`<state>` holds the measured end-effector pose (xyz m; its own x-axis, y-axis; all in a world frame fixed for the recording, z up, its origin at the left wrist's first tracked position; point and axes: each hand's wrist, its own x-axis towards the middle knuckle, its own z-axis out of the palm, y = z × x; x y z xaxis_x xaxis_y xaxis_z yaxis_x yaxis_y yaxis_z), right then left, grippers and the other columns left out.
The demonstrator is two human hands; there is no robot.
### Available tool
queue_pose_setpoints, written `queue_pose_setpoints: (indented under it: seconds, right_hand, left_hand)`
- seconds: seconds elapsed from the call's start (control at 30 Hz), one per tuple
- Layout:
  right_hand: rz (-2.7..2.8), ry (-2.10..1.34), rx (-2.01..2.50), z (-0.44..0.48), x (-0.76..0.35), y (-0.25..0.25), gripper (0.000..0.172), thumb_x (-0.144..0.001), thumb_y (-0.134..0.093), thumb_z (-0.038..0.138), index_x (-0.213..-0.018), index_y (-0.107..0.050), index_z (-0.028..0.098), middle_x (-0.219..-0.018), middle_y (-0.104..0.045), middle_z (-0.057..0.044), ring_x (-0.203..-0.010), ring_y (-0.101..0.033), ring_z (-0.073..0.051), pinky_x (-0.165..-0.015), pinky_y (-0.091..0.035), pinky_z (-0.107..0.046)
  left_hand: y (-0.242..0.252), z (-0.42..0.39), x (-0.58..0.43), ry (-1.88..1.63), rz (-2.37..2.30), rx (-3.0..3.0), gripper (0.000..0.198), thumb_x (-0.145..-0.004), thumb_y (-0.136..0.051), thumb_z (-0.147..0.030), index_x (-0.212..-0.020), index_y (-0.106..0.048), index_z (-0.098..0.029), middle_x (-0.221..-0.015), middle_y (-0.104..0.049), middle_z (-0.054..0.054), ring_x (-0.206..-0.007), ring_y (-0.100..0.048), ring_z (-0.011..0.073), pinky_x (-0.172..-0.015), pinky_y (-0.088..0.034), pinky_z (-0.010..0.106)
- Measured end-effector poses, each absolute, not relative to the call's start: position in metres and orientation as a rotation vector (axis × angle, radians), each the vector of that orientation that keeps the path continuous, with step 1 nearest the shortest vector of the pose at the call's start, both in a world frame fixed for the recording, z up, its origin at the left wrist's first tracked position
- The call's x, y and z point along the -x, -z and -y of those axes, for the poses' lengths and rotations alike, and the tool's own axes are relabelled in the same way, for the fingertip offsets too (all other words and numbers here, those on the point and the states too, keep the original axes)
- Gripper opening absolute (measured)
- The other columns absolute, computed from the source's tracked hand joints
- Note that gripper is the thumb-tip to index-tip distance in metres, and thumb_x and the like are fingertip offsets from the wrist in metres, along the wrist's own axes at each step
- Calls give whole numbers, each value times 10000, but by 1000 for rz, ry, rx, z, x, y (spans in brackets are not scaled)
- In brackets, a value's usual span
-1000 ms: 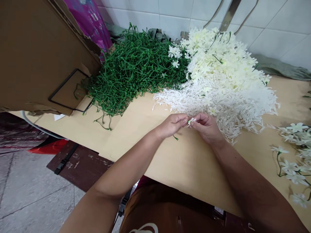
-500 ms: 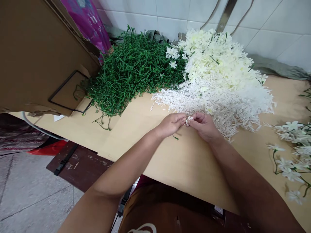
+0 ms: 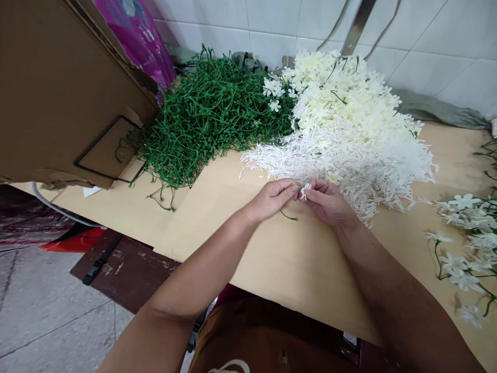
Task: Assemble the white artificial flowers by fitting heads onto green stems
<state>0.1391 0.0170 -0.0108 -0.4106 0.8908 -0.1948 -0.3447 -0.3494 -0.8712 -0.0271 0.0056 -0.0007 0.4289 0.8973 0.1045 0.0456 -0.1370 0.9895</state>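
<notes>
Over the middle of the table, my left hand [image 3: 274, 198] pinches a thin green plastic stem [image 3: 289, 216], whose free end hangs out below the fingers. Close against it, my right hand [image 3: 327, 201] is closed on a small white artificial flower [image 3: 305, 191] at the tip of that stem. Just beyond the hands lies a heap of thin white sticks [image 3: 334, 160], with a pile of loose cream-white blossoms [image 3: 349, 98] behind it. To the left rises a tangled mound of green stems [image 3: 217, 103].
Flowers with stems [image 3: 462, 264] lie along the table's right side. A large cardboard box [image 3: 58, 93] stands at the left, beside a purple bag [image 3: 140, 41]. The tan tabletop [image 3: 217, 228] backs onto a white tiled wall [image 3: 272, 20].
The flower has turned slightly between my fingers and shows more. More of the green stem now sticks out below my left hand. The view has shifted a little.
</notes>
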Motion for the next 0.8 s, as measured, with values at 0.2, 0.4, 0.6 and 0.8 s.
queue_pose_setpoints:
  seconds: [0.2, 0.4, 0.6, 0.8]
  right_hand:
    - [1064, -1836, 891, -17, -138, 9, 283, -515, -846, 326, -557, -607, 181, -557, -644, 37, -550, -575, -58, -616, -454, -195]
    - [1122, -1792, 921, -16, -135, 9, 322, -491, -847, 353, -536, -581, 177, -531, -629, 41, -524, -567, -62, -601, -462, -209]
    - [1169, -1711, 963, -15, -132, 9, 334, -495, -826, 368, -530, -557, 173, -523, -624, 39, -514, -567, -66, -586, -469, -214]
    - [1133, -1602, 1081, -12, -126, 12, 304, -502, -791, 296, -548, -513, 181, -527, -616, 40, -517, -568, -80, -550, -459, -218]
  left_hand:
    - [8, -7, 25, -917, -864, -1532, 469, -802, -456, -593, -658, -523, -152, -628, -441, -13, -631, -405, 105, -634, -335, 254]
    - [13, -8, 25, -886, -860, -1525, 467, -806, -441, -587, -643, -509, -154, -609, -417, -17, -602, -372, 102, -599, -302, 254]
    - [16, -7, 24, -854, -943, -1596, 375, -842, -400, -464, -649, -497, -157, -617, -464, -14, -606, -404, 103, -617, -320, 248]
    - [14, -7, 19, -811, -1134, -1675, 330, -837, -375, -418, -646, -478, -168, -616, -486, -13, -608, -428, 112, -619, -330, 245]
